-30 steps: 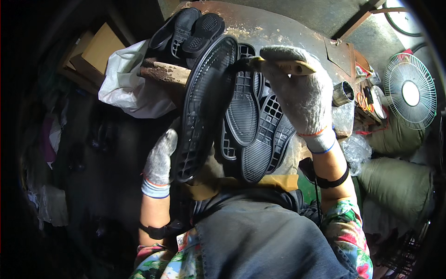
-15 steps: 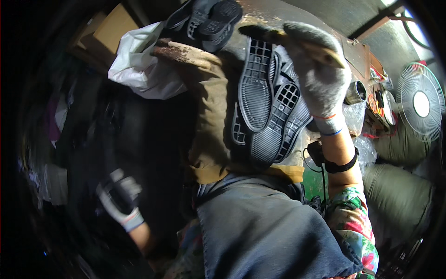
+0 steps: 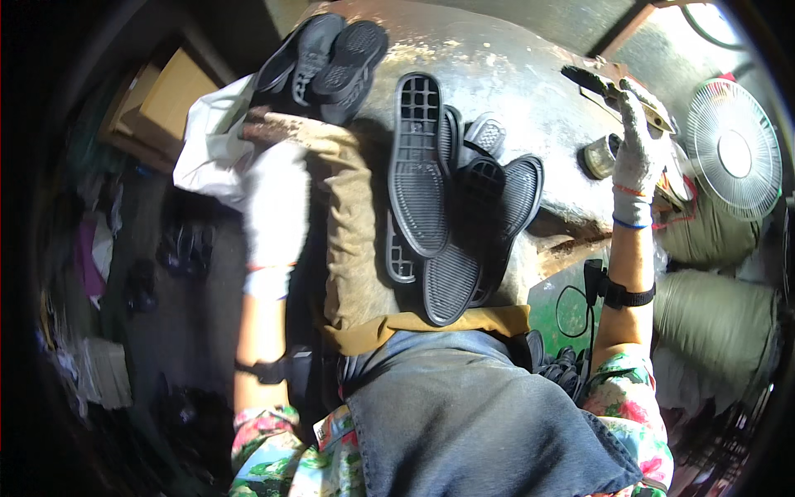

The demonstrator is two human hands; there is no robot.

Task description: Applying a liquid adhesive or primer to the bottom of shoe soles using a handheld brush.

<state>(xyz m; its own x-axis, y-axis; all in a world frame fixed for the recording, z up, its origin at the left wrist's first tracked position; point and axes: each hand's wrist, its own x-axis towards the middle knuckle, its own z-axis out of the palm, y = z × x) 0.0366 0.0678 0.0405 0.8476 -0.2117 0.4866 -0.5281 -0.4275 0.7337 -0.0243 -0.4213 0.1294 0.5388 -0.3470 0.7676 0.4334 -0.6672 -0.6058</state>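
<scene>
My right hand (image 3: 638, 153), in a whitish work glove, is closed on a brush (image 3: 658, 118) with dark bristles and a wooden handle. It is raised at the right, beside a metal can (image 3: 598, 157). My left hand (image 3: 277, 203), also gloved, is smeared by motion and its fingers cannot be made out. It is nearest to a white sack (image 3: 207, 153) and the edge of a brown cloth (image 3: 352, 224). In front of me several black shoe soles (image 3: 424, 178) lie overlapped, treads partly hollow in a grid. Neither hand touches them.
More black soles (image 3: 352, 70) stand at the far left of the worn metal worktable (image 3: 497, 66). A white fan (image 3: 734, 155) is at the right, above rolled olive bundles (image 3: 716, 319). A cardboard box (image 3: 174, 95) sits at the left. A blue-grey apron (image 3: 464, 406) covers my lap.
My right hand has moved right with the brush, from over the soles to beside the can. My left hand has come up from the lower left to near the white sack.
</scene>
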